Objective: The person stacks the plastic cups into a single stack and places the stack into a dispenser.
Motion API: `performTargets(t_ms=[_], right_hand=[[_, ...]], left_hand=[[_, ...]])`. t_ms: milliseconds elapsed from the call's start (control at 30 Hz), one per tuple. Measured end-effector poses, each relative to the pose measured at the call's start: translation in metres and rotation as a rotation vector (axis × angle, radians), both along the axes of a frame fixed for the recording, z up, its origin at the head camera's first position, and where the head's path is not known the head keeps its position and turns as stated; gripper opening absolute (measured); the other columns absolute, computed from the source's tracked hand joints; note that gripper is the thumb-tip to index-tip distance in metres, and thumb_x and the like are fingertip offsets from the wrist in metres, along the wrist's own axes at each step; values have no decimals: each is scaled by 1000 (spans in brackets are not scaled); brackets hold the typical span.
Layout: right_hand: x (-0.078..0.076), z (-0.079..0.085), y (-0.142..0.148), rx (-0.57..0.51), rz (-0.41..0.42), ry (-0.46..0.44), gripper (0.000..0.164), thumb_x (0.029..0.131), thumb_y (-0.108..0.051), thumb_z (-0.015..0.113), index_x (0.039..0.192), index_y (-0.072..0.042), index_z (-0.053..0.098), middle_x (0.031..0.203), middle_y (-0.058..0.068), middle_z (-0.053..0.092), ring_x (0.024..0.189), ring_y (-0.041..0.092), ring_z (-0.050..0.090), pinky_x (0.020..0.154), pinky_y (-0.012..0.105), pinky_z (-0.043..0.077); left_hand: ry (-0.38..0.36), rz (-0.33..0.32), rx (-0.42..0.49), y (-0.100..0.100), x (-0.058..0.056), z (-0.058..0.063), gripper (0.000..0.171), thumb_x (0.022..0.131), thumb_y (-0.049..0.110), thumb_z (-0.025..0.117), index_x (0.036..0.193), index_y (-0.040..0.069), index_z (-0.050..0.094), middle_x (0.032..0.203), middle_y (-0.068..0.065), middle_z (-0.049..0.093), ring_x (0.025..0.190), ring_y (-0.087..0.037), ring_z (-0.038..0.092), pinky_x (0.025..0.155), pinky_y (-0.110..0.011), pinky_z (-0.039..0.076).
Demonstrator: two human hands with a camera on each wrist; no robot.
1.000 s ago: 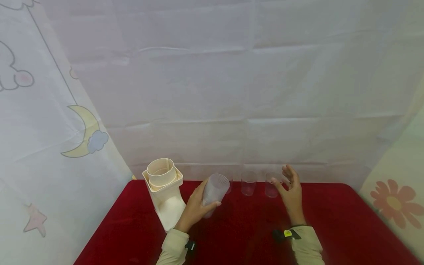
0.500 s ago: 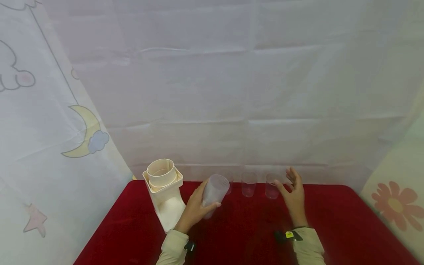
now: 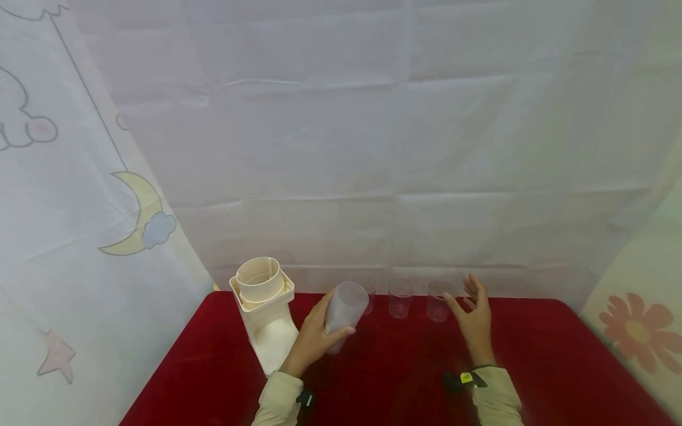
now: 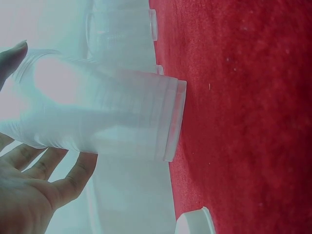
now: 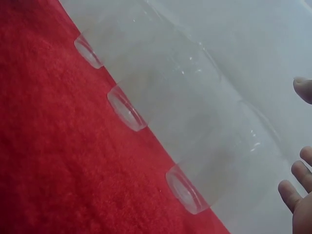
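Squeezing lightly, so as not to dent thin plastic, hold the tilted stack of cups (image 3: 344,310) over the table (image 3: 396,378), left of its middle, without nudging the cream fitting (image 3: 274,337) nearer the left edge. Gripping with the left hand (image 3: 313,338), with fingers curled round one side and thumb on the other. Toward the far edge, best to clear the rim of the right cup (image 3: 436,309) evenly, to avoid tipping so light a thing. Reaching with the right hand (image 3: 474,318), with thumb and fingers spread apart just beside that rim; cannot tell whether touching. Also upright along that edge, see the middle cup (image 3: 399,303) and, partly hidden, the left cup (image 3: 372,299).
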State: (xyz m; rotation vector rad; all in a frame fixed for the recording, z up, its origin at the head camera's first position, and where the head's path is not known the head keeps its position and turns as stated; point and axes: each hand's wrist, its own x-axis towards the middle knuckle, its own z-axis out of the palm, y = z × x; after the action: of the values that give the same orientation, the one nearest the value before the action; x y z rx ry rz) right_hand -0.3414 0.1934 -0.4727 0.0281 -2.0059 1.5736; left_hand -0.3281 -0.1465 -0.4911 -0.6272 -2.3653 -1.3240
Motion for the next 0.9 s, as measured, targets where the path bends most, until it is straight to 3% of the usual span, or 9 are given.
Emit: performTargets(t_ms=[133, 333, 400, 567, 633, 900], right_hand=[[-7, -9, 6, -2, -4, -25, 77, 89, -6, 74, 153, -1, 31, 152, 23, 39, 136, 35, 37, 109, 54, 33], [-27, -32, 19, -2, 23, -70, 85, 88, -11, 77, 156, -8, 27, 156, 16, 36, 141, 32, 33, 111, 56, 30], [-25, -28, 17, 4, 35, -75, 85, 89, -12, 77, 157, -7, 25, 156, 17, 35, 141, 34, 33, 111, 57, 29], [-32, -34, 20, 13, 37, -76, 87, 88, -13, 78, 156, -7, 25, 156, 19, 35, 142, 35, 32, 111, 58, 28], [-40, -44, 23, 24, 41, -84, 89, 87, -16, 79, 157, -9, 24, 157, 18, 34, 143, 34, 31, 112, 57, 28], [-45, -51, 19, 57, 78, -86, 92, 88, -18, 79, 158, -10, 20, 157, 22, 32, 142, 39, 29, 111, 59, 27]], left_hand=[[1, -1, -3, 1, 0, 0, 85, 80, 43, 83, 151, 19, 42, 131, -6, 59, 106, -22, 59, 82, -44, 53], [4, -8, 2, 1, 0, 2, 85, 80, 41, 83, 151, 18, 42, 131, -6, 59, 106, -22, 59, 82, -44, 53], [10, -8, 1, 1, 0, 3, 85, 80, 41, 83, 151, 18, 42, 132, -6, 59, 107, -22, 58, 83, -44, 53], [17, -10, -3, 2, -1, 2, 85, 81, 41, 83, 152, 18, 41, 133, -6, 58, 108, -22, 58, 84, -45, 53], [10, -9, -3, 2, -1, 2, 85, 81, 41, 83, 152, 17, 41, 133, -6, 58, 107, -22, 58, 84, -44, 53], [6, 2, -10, 0, 1, 2, 85, 80, 41, 83, 150, 15, 43, 132, -7, 59, 107, -22, 58, 83, -43, 53]])
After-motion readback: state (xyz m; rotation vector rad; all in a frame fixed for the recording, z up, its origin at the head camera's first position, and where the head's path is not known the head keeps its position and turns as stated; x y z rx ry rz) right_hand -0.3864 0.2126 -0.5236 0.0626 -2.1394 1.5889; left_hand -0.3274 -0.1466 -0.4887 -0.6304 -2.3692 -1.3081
